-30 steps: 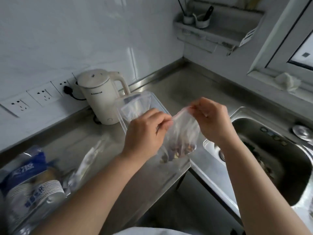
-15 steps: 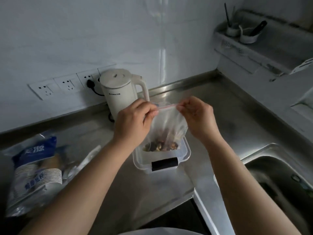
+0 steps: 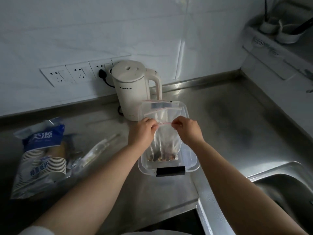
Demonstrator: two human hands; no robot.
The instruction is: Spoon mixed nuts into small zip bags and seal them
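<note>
A small clear zip bag (image 3: 165, 141) with a red zip line hangs upright, with mixed nuts (image 3: 162, 157) gathered at its bottom. My left hand (image 3: 142, 131) pinches the bag's top at the left end of the zip line. At the right end my right hand (image 3: 186, 128) pinches it too. The bag's bottom sits inside a clear plastic container (image 3: 191, 160) with a black clip on its near wall. More empty zip bags (image 3: 160, 107) lean at the container's far end.
A white electric kettle (image 3: 133, 87) stands plugged in behind the container. A blue pack of paper cups (image 3: 42, 156) and a clear wrapper (image 3: 98, 150) lie at the left. The steel sink (image 3: 288, 192) opens at the right. A wall shelf with cups (image 3: 279, 31) is at upper right.
The view has swung left and down. Both hands have lowered the bag so its bottom rests inside the container, still pinching the zip top.
</note>
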